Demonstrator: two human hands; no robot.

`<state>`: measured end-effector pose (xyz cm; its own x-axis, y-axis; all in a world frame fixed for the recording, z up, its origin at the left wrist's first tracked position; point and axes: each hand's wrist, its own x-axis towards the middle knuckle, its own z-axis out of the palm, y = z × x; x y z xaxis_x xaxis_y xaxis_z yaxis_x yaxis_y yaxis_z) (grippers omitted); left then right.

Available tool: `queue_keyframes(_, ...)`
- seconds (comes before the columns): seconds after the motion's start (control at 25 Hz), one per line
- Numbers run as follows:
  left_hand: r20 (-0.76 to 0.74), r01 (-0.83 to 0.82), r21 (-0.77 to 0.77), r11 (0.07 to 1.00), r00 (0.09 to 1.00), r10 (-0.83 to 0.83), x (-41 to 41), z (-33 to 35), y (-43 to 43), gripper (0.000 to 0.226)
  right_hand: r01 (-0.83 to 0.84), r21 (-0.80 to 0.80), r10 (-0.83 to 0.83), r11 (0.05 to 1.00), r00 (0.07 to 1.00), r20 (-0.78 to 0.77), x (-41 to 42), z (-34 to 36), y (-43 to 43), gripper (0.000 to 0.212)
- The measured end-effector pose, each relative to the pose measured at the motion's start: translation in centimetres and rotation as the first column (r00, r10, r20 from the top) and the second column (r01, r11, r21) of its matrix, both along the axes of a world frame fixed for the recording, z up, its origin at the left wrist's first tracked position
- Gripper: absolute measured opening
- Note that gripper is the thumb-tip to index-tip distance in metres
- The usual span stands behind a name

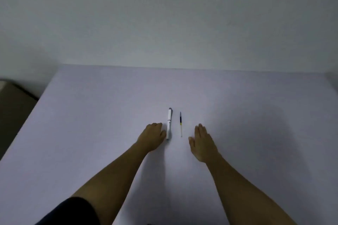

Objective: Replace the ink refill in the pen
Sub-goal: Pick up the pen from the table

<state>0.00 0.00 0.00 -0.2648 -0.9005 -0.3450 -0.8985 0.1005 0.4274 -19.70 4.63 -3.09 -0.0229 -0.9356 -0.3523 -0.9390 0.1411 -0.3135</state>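
Looking down from the head view, I am seeing both of my bare forearms reaching out over a pale lilac table (91,124) that is butting against a plain grey wall (164,14). A white pen (169,124) is lying near the middle of the tabletop, running lengthwise away from me, its grey end pointing toward the wall. Just to the right of it, apart from it and roughly parallel, a thin ink refill (180,124) is lying on the surface; its far portion is dark, a small yellow band is showing around the middle, and the near portion is looking clear or pale.

My left hand (152,136) is sitting palm down just beside the near half of the pen, fingers loosely curled and gripping nothing; the thumb is right against the barrel, though I cannot tell whether it is actually touching. My right hand (202,142) is resting to the right of the refill, apart from it, fingers stretched out flat and together, released, holding nothing. A dark sleeve (73,212) is showing on the left arm at the bottom edge.
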Motion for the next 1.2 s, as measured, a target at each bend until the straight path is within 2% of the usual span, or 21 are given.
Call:
queue_keyframes(0.16,-0.044,-0.153,-0.005,0.988,0.987,0.152,-2.5,-1.9,-1.7,0.029,0.000,0.083,0.001,0.997,1.000,-0.001,-0.3,-2.2,0.0,0.060)
queue_keyframes(0.36,-0.018,-0.310,-0.034,0.950,0.951,0.309,-4.6,-3.7,-3.4,0.031,0.019,0.026,-0.019,0.999,1.000,-0.020,-0.1,-3.8,1.0,0.063)
queue_keyframes(0.68,-0.069,-0.441,0.066,0.895,0.893,0.445,-6.0,-4.4,-4.2,0.023,0.010,0.076,-0.008,0.997,1.000,-0.028,-0.2,-4.2,0.8,0.064)
queue_keyframes(0.8,-0.184,-0.400,0.065,0.914,0.896,0.405,-5.5,-3.3,-3.8,0.017,0.069,0.073,-0.076,0.995,0.992,0.096,0.0,-3.5,0.3,0.061)
queue_keyframes(0.88,-0.275,-0.294,0.066,0.953,0.913,0.301,-4.4,-2.8,-3.0,0.015,0.329,-0.044,-0.298,0.943,0.898,0.323,0.5,-2.4,-0.2,0.048)
queue_keyframes(0.92,-0.307,-0.244,0.064,0.968,0.918,0.252,-3.7,-2.5,-2.4,0.016,0.469,-0.071,-0.389,0.880,0.800,0.456,0.7,-1.5,-0.5,0.039)
queue_keyframes(0.96,-0.327,-0.209,0.063,0.976,0.919,0.218,-2.9,-2.1,-1.7,0.017,0.561,-0.031,-0.444,0.827,0.687,0.575,0.8,-0.7,-0.9,0.033)
queue_keyframes(1.04,-0.334,-0.149,0.026,0.989,0.931,0.149,-1.7,-1.3,-0.3,0.017,0.581,0.186,-0.516,0.792,0.474,0.714,1.3,1.0,-1.4,0.030)
queue_keyframes(1.08,-0.316,-0.109,-0.042,0.993,0.944,0.091,-1.3,-0.9,0.4,0.018,0.550,0.268,-0.534,0.791,0.409,0.740,1.6,1.7,-1.4,0.027)
queue_keyframes(1.2,-0.268,0.029,-0.269,0.963,0.958,-0.103,-1.0,0.3,1.9,0.024,0.520,0.269,-0.501,0.811,0.378,0.779,2.5,3.6,-1.0,0.016)
